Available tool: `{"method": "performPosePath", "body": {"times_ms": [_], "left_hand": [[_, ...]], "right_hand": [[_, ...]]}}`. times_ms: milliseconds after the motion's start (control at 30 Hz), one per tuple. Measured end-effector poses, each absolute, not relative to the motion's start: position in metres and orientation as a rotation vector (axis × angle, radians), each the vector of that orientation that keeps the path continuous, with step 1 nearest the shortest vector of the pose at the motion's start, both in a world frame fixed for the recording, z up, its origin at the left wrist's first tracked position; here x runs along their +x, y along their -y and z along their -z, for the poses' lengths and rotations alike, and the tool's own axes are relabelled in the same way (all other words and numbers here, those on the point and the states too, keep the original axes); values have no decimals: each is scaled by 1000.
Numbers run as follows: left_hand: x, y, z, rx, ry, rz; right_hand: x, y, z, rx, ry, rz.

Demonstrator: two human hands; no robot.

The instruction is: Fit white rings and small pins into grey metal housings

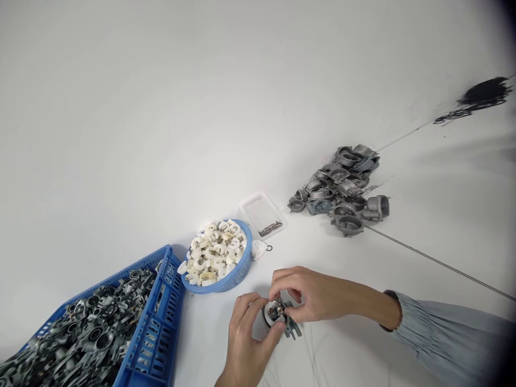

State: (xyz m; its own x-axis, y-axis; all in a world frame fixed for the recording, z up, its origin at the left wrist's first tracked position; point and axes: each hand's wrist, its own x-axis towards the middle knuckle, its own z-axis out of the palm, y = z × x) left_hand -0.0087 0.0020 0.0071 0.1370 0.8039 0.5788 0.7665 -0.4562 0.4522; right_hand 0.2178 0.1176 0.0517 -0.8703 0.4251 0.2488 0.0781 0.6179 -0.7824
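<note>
Gripping a small grey part (293, 325) with the left hand (250, 328), partly closed, fingers curled at the far left edge and thumb laid over the near side. Touching the same part from the right with the right hand (314, 293), fingers bent, thumb just apart from the fingertips; cannot tell about any pinch between them. Have the part low in view, slightly right of the middle, at the white counter (161, 134); cannot tell about contact underneath. See a white insert (269, 315) inside it, with shiny metal (279, 310) near the centre.

Wearing a pale blue-grey sleeve (443, 328) on the right arm, dark at the cuff.

Beyond the left hand, see a dark ring (270, 248) beside a white scrap (258, 250), then a shallow white tray (255, 210) with thin metal pieces (270, 229) along one side. Next to these, find a round blue basket (238, 275) heaped with white ring-shaped pieces (213, 252). Farther left, see a blue crate (161, 317) full of dark grey parts (97, 322).

Up and right, find piled grey housings (338, 183) and, well apart, heaped black rings (484, 94).
</note>
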Motion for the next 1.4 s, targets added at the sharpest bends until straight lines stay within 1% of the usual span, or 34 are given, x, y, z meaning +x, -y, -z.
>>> {"method": "performPosePath", "body": {"times_ms": [533,800,1400], "left_hand": [[-4,1,-11,2303,-1612,-1194],[-3,0,-12,2282,-1606,-1191],[-3,1,-15,2306,-1599,-1161]], "right_hand": [[218,-116,-51,-367,2422,-1137],[212,-115,-41,-363,2369,-1096],[210,-112,-41,-360,2341,-1125]]}}
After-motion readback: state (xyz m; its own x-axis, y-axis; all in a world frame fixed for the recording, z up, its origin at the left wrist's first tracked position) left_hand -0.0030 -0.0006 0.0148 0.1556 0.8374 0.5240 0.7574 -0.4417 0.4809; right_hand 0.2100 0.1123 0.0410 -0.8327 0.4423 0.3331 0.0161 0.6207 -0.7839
